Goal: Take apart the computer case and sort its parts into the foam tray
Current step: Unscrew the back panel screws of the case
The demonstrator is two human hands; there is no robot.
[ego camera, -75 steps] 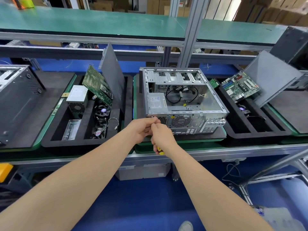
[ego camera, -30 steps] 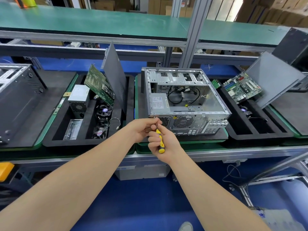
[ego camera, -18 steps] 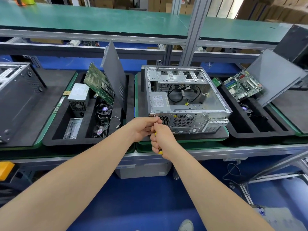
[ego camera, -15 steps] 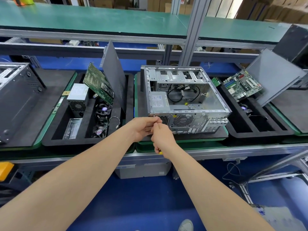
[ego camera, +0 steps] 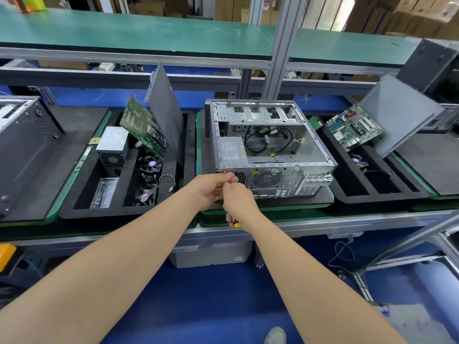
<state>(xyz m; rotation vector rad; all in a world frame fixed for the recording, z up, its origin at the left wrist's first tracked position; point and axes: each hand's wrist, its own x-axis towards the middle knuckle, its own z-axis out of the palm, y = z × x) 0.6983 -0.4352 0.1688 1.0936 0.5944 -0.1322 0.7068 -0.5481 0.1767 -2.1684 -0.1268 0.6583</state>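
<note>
- An open silver metal computer case point(ego camera: 270, 150) lay on its side on a flat black foam pad point(ego camera: 321, 196) at the middle of the bench.
- Just left of it sat a black foam tray point(ego camera: 82, 212). The tray held a silver power supply box point(ego camera: 113, 145), black fans point(ego camera: 149, 167), a leaning green circuit board point(ego camera: 142, 125) and an upright grey side panel point(ego camera: 166, 112).
- To the right, a second black foam tray point(ego camera: 372, 198) carried a green motherboard point(ego camera: 352, 127).
- Both hands covered the case's near left corner, so the screwdriver's shaft and tip were hidden.
- The left hand point(ego camera: 211, 189) had its fingers curled against that corner, touching the right hand; what it pinched, if anything, could not be told.
- The right hand point(ego camera: 239, 202) was closed round a yellow-handled screwdriver point(ego camera: 236, 224), of which only the butt showed below the palm.
</note>
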